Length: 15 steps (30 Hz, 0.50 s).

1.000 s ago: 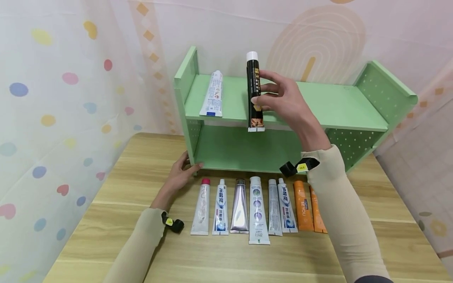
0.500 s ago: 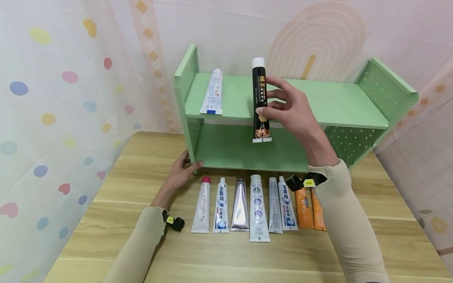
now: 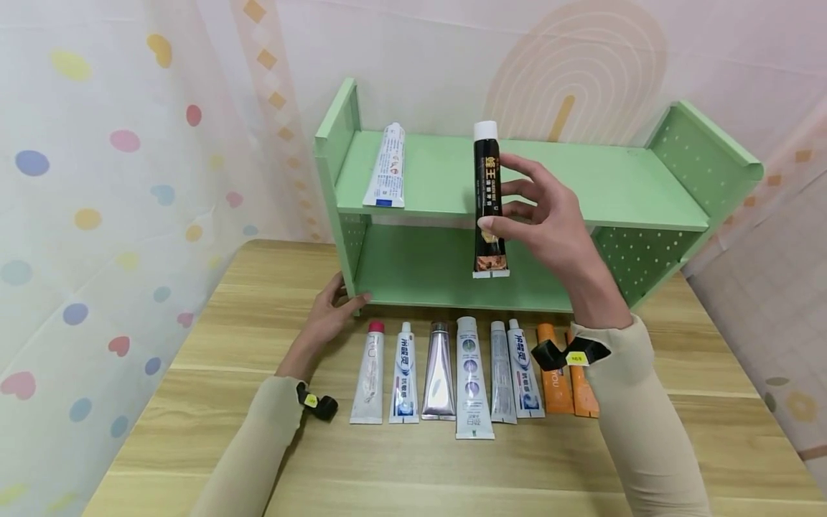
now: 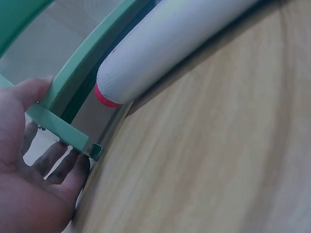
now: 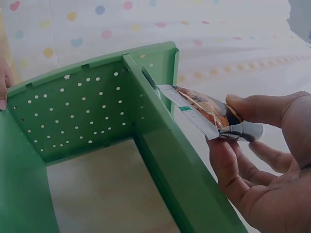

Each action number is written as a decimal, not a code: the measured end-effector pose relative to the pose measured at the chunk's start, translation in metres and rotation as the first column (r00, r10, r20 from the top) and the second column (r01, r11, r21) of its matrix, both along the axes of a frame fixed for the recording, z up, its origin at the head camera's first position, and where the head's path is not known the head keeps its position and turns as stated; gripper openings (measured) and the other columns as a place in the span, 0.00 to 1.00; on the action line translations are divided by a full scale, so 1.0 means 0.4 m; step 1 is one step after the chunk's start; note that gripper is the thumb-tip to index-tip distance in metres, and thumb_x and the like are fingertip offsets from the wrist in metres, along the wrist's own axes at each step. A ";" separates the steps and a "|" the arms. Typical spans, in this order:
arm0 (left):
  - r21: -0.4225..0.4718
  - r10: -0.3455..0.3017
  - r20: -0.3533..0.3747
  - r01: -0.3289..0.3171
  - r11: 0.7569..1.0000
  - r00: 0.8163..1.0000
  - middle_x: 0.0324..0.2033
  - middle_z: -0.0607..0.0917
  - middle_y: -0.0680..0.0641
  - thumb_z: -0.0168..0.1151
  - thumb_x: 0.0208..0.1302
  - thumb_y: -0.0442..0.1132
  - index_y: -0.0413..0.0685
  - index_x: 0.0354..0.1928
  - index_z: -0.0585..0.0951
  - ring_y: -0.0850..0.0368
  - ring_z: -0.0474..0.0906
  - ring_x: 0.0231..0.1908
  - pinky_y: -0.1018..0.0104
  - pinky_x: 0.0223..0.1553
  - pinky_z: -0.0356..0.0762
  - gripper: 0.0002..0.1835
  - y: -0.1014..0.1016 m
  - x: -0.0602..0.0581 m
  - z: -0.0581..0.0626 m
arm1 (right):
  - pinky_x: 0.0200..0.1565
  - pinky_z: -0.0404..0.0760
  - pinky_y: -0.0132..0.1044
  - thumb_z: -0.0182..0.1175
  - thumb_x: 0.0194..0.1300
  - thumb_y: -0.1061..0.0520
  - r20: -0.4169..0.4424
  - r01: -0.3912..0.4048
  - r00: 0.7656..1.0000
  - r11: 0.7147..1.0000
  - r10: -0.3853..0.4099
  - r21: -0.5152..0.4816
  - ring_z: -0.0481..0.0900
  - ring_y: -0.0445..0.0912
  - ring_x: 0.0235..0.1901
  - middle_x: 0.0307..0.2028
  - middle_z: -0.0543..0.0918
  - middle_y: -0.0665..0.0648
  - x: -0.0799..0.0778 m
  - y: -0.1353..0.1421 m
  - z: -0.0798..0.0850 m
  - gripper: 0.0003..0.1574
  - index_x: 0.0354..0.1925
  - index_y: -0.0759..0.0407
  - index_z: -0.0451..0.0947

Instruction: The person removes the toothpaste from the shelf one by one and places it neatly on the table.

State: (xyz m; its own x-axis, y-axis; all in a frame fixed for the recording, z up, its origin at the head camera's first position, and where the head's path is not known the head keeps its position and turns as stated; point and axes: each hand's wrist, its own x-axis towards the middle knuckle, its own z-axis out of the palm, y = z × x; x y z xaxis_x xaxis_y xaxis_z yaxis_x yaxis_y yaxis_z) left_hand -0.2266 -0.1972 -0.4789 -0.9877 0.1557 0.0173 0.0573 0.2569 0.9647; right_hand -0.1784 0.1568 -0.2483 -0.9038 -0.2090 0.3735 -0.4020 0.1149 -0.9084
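Observation:
My right hand [image 3: 549,222] pinches a black toothpaste tube [image 3: 489,172] between thumb and fingers, white cap up and flat crimped end down, in front of the upper shelf's edge. In the right wrist view, the tube's crimped end [image 5: 192,114] points toward the camera beside the green board. My left hand [image 3: 328,314] grips the lower left corner of the green two-tier shelf [image 3: 426,269]; in the left wrist view its thumb [image 4: 36,90] lies on one side of the panel [image 4: 60,130] and its fingers on the other. A white toothpaste tube [image 3: 389,169] lies on the upper tier's left.
Along the shelf's front, a row of tubes lies on the wooden table [image 3: 400,474]: a red-capped white tube [image 3: 368,377], a silver tube [image 3: 439,377], a large white tube [image 3: 473,388], orange tubes [image 3: 555,380] and others. A patterned curtain [image 3: 129,179] hangs behind.
My right hand has moved the black tube right and down, toward me, away from the upper tier. The left hand stays at the shelf's corner.

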 end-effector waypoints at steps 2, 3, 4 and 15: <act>-0.004 0.001 0.005 -0.001 1.000 1.000 0.73 0.68 0.35 0.66 0.71 0.49 0.65 0.82 0.54 0.34 0.64 0.74 0.36 0.73 0.66 0.44 0.001 0.001 0.002 | 0.49 0.85 0.32 0.71 0.59 0.69 -0.001 0.008 1.000 1.000 -0.008 0.000 0.85 0.47 0.41 0.50 0.84 0.53 0.009 0.007 -0.007 0.49 0.73 0.46 0.68; -0.004 0.002 0.007 -0.002 1.000 1.000 0.73 0.68 0.35 0.66 0.70 0.49 0.65 0.82 0.54 0.34 0.64 0.74 0.36 0.73 0.66 0.44 0.002 0.001 0.002 | 0.49 0.86 0.31 0.71 0.59 0.69 -0.003 0.009 1.000 1.000 -0.009 0.000 0.85 0.47 0.41 0.50 0.83 0.53 0.013 0.010 -0.011 0.49 0.74 0.47 0.68; -0.004 0.002 0.008 -0.002 1.000 1.000 0.72 0.68 0.35 0.66 0.70 0.49 0.66 0.82 0.54 0.34 0.64 0.74 0.36 0.72 0.67 0.44 0.003 0.001 0.003 | 0.49 0.86 0.31 0.71 0.59 0.69 -0.004 0.012 1.000 1.000 -0.012 0.001 0.85 0.47 0.42 0.51 0.83 0.54 0.017 0.013 -0.014 0.49 0.74 0.47 0.68; -0.013 0.010 0.004 -0.010 1.000 1.000 0.72 0.67 0.34 0.65 0.71 0.49 0.62 0.82 0.54 0.33 0.65 0.73 0.37 0.71 0.69 0.44 0.003 0.005 0.006 | 0.48 0.86 0.28 0.71 0.61 0.68 0.013 0.045 0.999 0.998 -0.046 0.045 0.83 0.48 0.46 0.52 0.82 0.53 0.077 0.047 -0.048 0.49 0.75 0.45 0.66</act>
State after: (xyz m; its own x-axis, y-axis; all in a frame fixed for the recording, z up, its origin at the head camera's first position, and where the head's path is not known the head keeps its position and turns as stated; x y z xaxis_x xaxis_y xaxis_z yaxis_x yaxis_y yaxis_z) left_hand -0.2246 -0.1961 -0.4767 -0.9892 0.1465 0.0110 0.0507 0.2701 0.9615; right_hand -0.1477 0.1755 -0.2675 -0.9180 -0.1834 0.3515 -0.3822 0.1733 -0.9077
